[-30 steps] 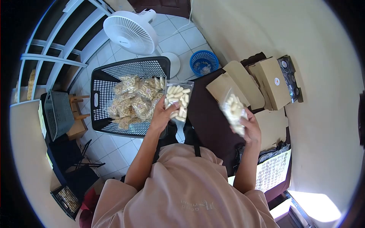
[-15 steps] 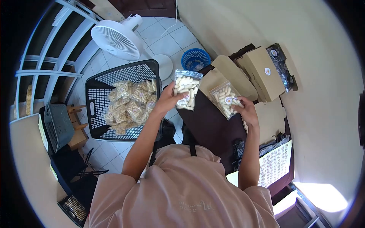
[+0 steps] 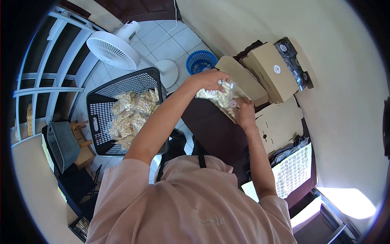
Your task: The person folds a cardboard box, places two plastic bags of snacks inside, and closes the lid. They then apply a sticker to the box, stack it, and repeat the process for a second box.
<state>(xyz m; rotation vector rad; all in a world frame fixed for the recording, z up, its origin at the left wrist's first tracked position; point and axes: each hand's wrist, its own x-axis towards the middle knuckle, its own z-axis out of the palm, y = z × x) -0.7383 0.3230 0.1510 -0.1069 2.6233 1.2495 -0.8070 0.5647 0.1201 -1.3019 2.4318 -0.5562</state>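
Two clear plastic bags (image 3: 220, 96), plump with pale, stubby pieces and marked with round stickers, crowded together at the open cardboard box (image 3: 248, 86). The left hand (image 3: 212, 79) had its fingers clamped on one; the right hand (image 3: 245, 114) pinched the other's near side.

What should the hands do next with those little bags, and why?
Maybe the left hand should set its bag of pale pieces down in the open cardboard box, because it is right over there and the right hand is beside it, at the second bag.
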